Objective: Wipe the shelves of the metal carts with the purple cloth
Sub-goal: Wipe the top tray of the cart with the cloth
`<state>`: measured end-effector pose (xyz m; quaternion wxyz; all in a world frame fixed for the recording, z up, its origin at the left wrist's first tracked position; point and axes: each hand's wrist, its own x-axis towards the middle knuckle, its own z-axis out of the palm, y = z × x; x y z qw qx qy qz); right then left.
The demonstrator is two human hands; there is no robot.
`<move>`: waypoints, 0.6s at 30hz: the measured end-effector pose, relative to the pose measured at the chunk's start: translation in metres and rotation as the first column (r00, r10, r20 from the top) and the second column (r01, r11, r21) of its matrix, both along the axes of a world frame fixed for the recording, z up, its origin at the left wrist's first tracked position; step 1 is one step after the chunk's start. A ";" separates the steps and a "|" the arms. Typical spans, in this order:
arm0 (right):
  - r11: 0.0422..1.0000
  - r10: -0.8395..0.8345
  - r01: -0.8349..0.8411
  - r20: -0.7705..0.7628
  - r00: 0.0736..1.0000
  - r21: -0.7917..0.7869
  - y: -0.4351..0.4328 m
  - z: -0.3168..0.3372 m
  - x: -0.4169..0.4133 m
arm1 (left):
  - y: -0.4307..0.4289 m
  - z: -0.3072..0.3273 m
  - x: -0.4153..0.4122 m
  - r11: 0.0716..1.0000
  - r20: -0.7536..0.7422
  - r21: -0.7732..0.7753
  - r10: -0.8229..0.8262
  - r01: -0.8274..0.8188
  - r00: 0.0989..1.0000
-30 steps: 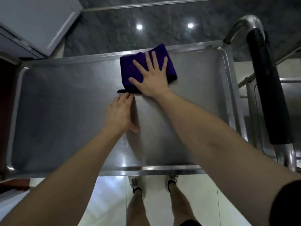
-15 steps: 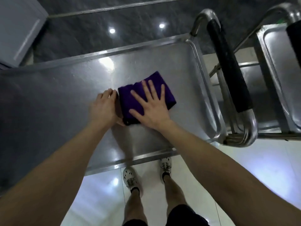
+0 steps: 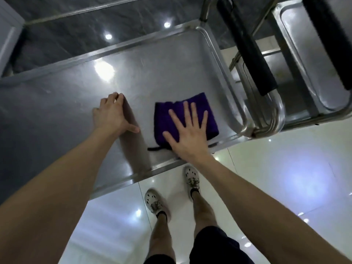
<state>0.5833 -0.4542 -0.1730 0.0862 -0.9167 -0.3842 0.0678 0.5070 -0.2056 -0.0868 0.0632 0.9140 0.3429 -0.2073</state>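
Cart shelf [image 3: 66, 103] bears purple cloth [image 3: 165, 115] under flat right hand [image 3: 187, 138].

free: shelf [image 3: 62, 111] open leftward | blocked right: raised rim [image 3: 222, 73]; black handle [image 3: 247, 48]; second cart [image 3: 304, 54]

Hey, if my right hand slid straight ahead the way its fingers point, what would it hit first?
Probably the far rim, near its right corner. The right hand lies flat on the purple cloth, and only bare shelf shows ahead of its fingertips. Depth is hard to judge in this wide-angle view.
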 end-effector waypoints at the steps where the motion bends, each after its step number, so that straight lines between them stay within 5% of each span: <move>1: 0.983 0.184 -0.184 -0.011 0.983 0.009 -0.011 -0.002 -0.018 | -0.001 0.001 0.000 1.000 0.003 -0.004 0.000 0.000 1.000; 4: 0.878 0.479 -0.479 -0.042 0.877 0.007 -0.048 0.002 0.001 | -0.005 0.003 -0.003 1.000 0.036 -0.014 0.010 -0.009 0.999; 7: 0.982 0.179 -0.180 -0.012 0.984 -0.051 -0.084 0.011 0.036 | -0.014 0.010 -0.019 0.999 0.141 0.002 0.040 -0.041 0.989; 10: 0.983 -0.144 0.142 -0.009 0.990 -0.115 -0.091 0.016 0.040 | -0.012 0.013 -0.068 0.992 0.280 -0.083 0.115 -0.095 0.953; 15: 0.926 -0.344 0.330 -0.048 0.938 -0.185 -0.044 0.022 0.011 | 0.025 0.007 -0.182 0.983 0.109 -0.050 0.180 -0.175 0.978; 18: 0.970 -0.189 0.176 -0.061 0.980 -0.169 0.005 0.021 -0.036 | 0.032 -0.002 -0.204 0.980 0.051 -0.091 0.184 -0.179 0.982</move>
